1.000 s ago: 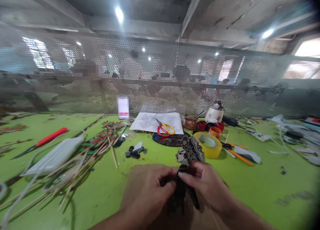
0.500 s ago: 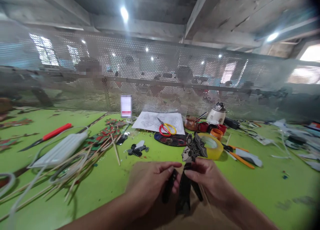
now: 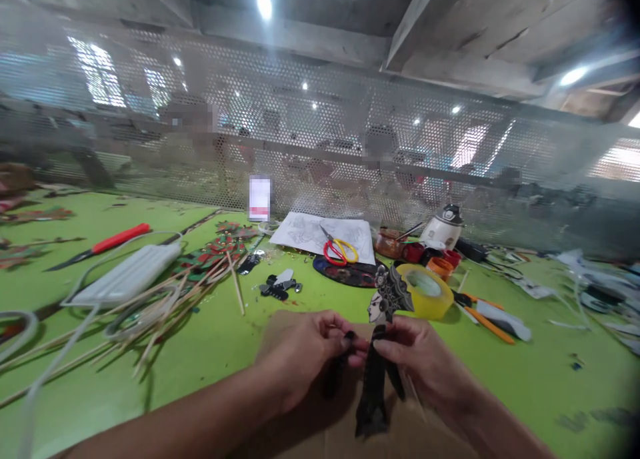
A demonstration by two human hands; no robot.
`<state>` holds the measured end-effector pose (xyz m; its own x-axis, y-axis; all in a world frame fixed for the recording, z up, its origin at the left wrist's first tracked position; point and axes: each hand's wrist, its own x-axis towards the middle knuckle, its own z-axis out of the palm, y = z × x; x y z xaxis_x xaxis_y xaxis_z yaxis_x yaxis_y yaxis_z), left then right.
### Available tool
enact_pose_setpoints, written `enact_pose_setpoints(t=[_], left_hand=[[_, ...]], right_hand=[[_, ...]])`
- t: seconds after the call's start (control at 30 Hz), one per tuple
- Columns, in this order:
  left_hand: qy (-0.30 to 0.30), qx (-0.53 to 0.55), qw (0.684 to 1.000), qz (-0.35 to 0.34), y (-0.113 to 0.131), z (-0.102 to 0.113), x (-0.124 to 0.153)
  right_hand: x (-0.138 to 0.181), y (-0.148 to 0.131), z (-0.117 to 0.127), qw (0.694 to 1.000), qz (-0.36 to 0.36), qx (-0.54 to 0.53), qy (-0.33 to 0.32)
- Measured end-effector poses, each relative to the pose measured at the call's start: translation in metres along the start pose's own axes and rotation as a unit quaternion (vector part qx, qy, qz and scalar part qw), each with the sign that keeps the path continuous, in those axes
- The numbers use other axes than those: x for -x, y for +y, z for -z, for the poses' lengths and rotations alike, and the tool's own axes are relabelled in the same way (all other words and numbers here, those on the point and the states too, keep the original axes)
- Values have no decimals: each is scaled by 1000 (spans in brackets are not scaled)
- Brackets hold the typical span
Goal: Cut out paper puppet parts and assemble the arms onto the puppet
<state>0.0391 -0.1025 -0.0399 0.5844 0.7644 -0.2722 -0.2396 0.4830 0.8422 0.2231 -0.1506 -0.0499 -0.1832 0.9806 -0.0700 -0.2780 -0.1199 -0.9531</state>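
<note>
My right hand [image 3: 417, 352] is closed on a black cut-out puppet figure [image 3: 373, 399], whose patterned grey head and headdress stand above my fingers. Its long dark body hangs down over a piece of brown cardboard [image 3: 320, 432]. Thin sticks show below my right hand. My left hand [image 3: 320, 352] pinches a small dark strip [image 3: 336, 372] close to the figure's left side; the fingertips of both hands are nearly touching. Beyond them lie several black and grey cut pieces [image 3: 280, 284] on the green table.
Red-and-yellow scissors [image 3: 341, 251] rest on drawing sheets [image 3: 300, 236] above a dark palette [image 3: 330, 272]. Tape [image 3: 440, 292], orange-handled pliers [image 3: 485, 316] and paint jars [image 3: 440, 267] stand right. Left are sticks [image 3: 160, 319], a white packet [image 3: 130, 276] and a red-handled knife [image 3: 120, 239]. A perforated screen [image 3: 320, 159] borders the back.
My left hand has shifted its fingers on the dark strip, bringing them closer to the figure. My right hand keeps its hold. The camera view has tilted slightly downward.
</note>
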Motion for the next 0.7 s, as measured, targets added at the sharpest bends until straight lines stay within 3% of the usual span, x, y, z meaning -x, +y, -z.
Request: enact_pose_setpoints(t=[0.2,0.37,0.7], left_hand=[[-9,-22,1000,8,4,-6,5],[34,-70,997,-17,5,-9,9],[55,-143,987,-50,9,-10,13]], right_hand=[[1,4,-1,999,10,40,32],[2,7,1,996,25,70,39],[4,1,-2,991,47,109,56]])
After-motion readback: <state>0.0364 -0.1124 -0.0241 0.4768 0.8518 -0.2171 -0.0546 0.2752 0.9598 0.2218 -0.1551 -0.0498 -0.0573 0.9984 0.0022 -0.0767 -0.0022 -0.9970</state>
